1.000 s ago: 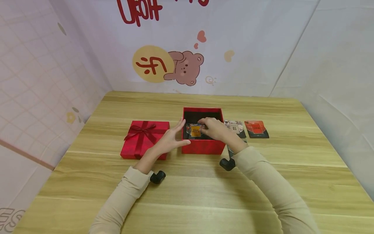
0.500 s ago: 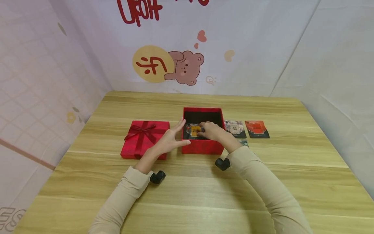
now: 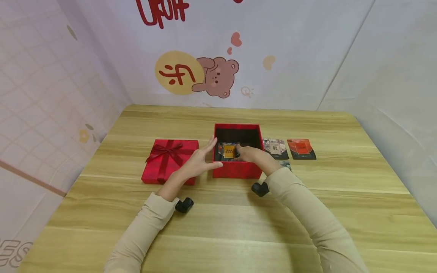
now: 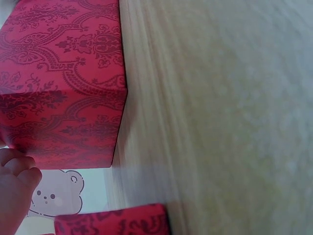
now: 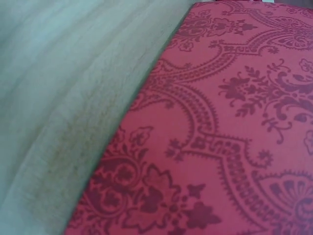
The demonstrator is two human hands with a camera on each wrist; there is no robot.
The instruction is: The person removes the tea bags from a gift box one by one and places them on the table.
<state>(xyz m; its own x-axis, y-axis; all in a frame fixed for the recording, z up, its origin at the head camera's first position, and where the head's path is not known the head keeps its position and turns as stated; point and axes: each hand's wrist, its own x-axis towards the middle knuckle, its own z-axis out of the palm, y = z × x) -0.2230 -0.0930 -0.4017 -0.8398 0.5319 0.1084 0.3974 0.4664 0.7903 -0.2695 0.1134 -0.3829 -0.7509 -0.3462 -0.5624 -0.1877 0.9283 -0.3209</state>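
Observation:
A red patterned gift box (image 3: 237, 170) stands uncovered at the middle of the table, its inside black. Within it lies a flat dark sachet (image 3: 228, 151) with a yellow label, towards the left. My left hand (image 3: 198, 161) is at the box's left wall, fingers and thumb spread; the left wrist view has curved fingers (image 4: 14, 186) close against the patterned side. Reaching over the right wall, my right hand (image 3: 252, 154) has its fingertips at the sachet's right edge. I cannot tell whether they pinch it. In the right wrist view the box wall (image 5: 234, 122) hides that hand.
Left of the box lies its red lid (image 3: 151, 172) with a ribbon bow. To the right lie a pale sachet (image 3: 275, 148) and a red sachet (image 3: 302, 148). A greenish sachet (image 3: 285, 164) shows partly beside the right sleeve. A printed cloth hangs behind the table.
My right hand has moved slightly left and lower into the box, its fingertips staying by the sachet. The left hand keeps its place. The head view has tilted slightly down.

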